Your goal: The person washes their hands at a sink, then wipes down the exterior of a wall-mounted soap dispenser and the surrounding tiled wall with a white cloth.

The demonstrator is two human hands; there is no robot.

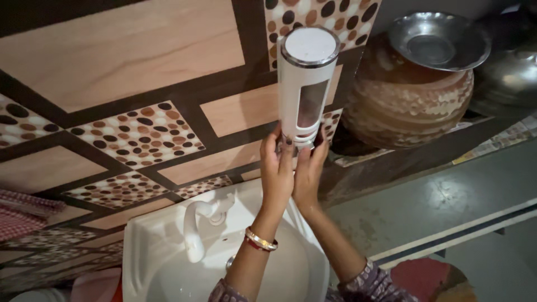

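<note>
Both of my hands — left hand [278, 170], right hand [309, 173] — press curled fingers [286, 146] against the white wall soap dispenser [305, 84]'s base, above the sink [145, 246].

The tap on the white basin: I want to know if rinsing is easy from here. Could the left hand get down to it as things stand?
Probably yes. The left hand is up at the base of the white wall dispenser, and the tap sits just below and to its left, with nothing between them.
</note>
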